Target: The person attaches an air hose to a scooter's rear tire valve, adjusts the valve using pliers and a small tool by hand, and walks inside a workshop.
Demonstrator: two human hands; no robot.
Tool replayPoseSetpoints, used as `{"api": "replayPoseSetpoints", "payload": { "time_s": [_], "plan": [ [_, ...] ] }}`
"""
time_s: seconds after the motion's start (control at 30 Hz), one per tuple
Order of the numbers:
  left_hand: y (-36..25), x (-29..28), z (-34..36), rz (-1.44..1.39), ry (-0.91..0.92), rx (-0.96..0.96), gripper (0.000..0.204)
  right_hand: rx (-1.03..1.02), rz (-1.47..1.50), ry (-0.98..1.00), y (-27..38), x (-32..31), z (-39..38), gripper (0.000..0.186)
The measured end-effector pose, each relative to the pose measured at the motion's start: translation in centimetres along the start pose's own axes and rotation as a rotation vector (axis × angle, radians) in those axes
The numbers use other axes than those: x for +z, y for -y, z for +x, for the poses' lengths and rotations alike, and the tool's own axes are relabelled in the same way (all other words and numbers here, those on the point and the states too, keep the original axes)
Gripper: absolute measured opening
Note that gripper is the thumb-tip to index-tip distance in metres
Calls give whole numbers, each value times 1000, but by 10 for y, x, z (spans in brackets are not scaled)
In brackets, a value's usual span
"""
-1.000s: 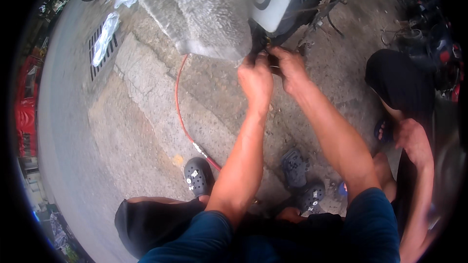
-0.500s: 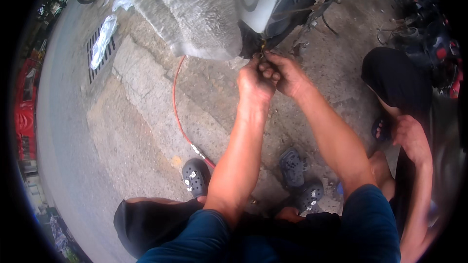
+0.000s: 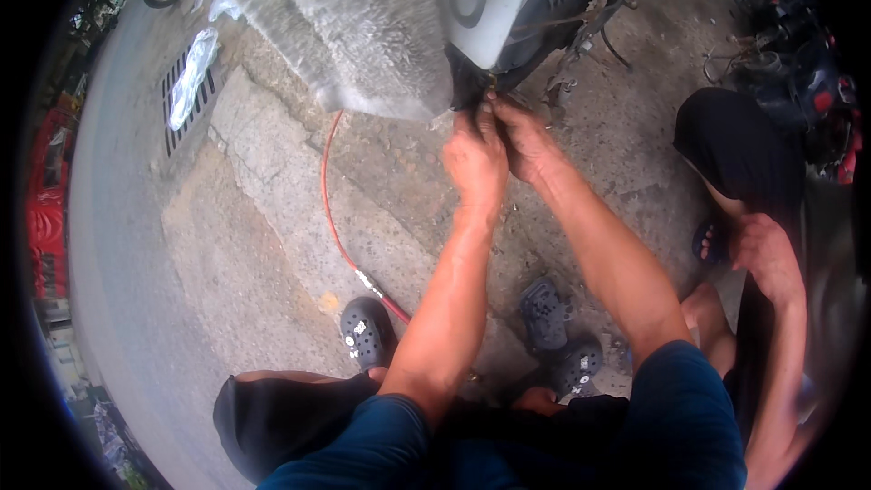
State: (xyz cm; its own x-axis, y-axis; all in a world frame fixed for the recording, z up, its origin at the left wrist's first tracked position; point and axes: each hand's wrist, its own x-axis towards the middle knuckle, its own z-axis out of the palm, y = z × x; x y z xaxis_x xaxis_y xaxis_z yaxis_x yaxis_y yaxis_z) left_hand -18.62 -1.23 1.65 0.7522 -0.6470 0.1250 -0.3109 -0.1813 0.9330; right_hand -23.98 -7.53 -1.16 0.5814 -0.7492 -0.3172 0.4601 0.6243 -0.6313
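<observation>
My left hand (image 3: 475, 159) and my right hand (image 3: 524, 136) meet at the lower edge of a motorcycle's rear end. Both are closed, fingertips pressed together around a small part that they hide. Just above the fingers is a dark mudflap-like piece (image 3: 467, 82), with a tiny yellowish bit at its tip. A white licence plate (image 3: 476, 9) tilts over it, beside the black rear tyre (image 3: 549, 9). Left of the plate, a shaggy grey cover (image 3: 363, 27) drapes down, its lower end close to my left hand.
A red hose (image 3: 325, 191) with a metal coupling curves across the cracked concrete to my left. Dark clogs (image 3: 365, 331) are on the ground near my legs. At right crouches another person, hand (image 3: 764, 254) on a leg. Parked motorcycles (image 3: 785, 63) stand behind; a drain grate (image 3: 170, 95) lies far left.
My left hand has turned so its back shows more, fingers reaching up under the dark piece. My right hand has shifted slightly left, close against it.
</observation>
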Motion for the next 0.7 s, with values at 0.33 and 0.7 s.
{"api": "replayPoseSetpoints", "payload": {
  "time_s": [0.33,0.7],
  "plan": [
    [19,-3,2,81,-40,297,19,-105,-297,-238,14,26,-8,15],
    [7,-1,9,-429,61,-254,26,-18,-283,-166,17,17,-24,18]
  ]
}}
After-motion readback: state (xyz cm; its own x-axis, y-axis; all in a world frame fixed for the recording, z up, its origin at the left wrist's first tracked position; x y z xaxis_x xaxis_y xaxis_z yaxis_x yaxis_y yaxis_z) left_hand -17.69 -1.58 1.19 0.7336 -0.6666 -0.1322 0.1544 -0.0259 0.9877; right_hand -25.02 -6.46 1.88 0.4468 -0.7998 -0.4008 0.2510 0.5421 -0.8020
